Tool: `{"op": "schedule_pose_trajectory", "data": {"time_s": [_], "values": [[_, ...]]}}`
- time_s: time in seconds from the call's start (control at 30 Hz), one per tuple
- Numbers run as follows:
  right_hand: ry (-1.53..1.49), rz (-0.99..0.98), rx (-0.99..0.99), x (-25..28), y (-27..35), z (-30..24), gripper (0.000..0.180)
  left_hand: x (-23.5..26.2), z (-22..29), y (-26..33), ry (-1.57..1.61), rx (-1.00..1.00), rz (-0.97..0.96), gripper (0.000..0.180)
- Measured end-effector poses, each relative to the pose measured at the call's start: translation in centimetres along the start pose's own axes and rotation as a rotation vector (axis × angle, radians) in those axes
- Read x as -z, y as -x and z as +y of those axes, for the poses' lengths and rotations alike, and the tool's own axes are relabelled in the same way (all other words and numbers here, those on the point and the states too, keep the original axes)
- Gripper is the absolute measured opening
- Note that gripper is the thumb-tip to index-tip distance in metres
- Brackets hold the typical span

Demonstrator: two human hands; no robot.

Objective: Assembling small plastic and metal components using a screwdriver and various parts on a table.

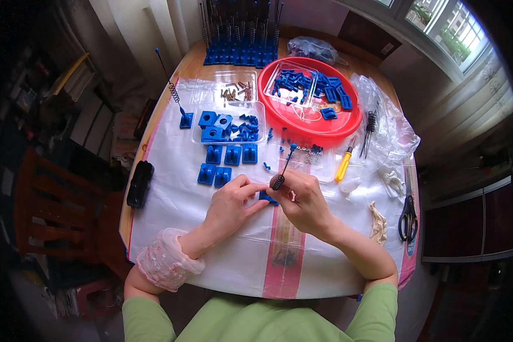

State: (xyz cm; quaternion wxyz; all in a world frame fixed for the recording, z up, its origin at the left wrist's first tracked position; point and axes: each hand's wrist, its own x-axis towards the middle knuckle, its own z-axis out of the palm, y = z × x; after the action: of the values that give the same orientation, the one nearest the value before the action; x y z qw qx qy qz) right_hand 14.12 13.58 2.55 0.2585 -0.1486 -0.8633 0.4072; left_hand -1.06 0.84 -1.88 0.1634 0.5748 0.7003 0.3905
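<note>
Five loose blue bases (232,154), one red tray (347,126)

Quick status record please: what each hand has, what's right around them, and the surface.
left hand: fingertips on a small blue plastic base
right hand: pinching a black coiled spring rod with blue tip, standing over that base
nearby: five blue square plastic bases in rows; yellow-handled screwdriver
far side: round red plastic tray of blue parts
surface: white plastic sheet
</note>
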Motion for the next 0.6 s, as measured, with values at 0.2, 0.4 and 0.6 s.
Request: {"op": "schedule_pose_trajectory", "data": {"time_s": [0.2, 0.4, 0.6], "values": [[-0.017, -0.001, -0.002, 0.15, 0.0, -0.19, 0.009, -0.1, -0.23, 0.16, -0.002, 0.003, -0.009, 0.028], [-0.028, -0.011, -0.022, 0.23, -0.01, -0.17, 0.01, -0.09, -0.25, 0.15, 0.0, -0.003, -0.013, 0.028], [-0.023, -0.005, -0.018, 0.2, -0.02, -0.22, 0.01, -0.16, -0.31, 0.15, -0.003, -0.025, -0.002, 0.031]]}}
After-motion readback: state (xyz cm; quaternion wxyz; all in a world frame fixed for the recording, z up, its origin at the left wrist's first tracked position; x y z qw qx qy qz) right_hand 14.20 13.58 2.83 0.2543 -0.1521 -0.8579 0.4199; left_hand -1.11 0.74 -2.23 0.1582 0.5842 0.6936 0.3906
